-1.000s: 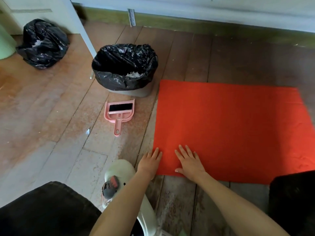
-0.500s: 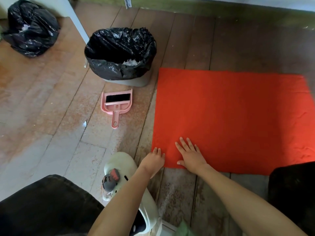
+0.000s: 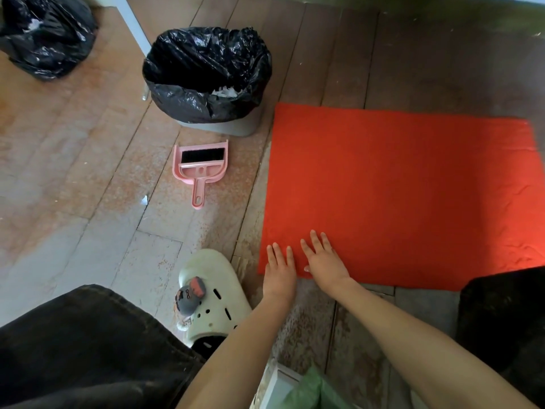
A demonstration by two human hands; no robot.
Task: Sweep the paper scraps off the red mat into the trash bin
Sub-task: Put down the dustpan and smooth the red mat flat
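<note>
Flat at the near left corner of the red mat [image 3: 398, 187], left hand [image 3: 280, 271] and right hand [image 3: 324, 262] are laid, fingers straight, nothing grasped.

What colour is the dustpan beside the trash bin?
Pink, with a black brush inside; dustpan, head view.

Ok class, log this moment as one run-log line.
left hand: fingers flat on red mat corner | right hand: flat on mat | pink dustpan: on floor, untouched | trash bin: white scraps inside
</note>
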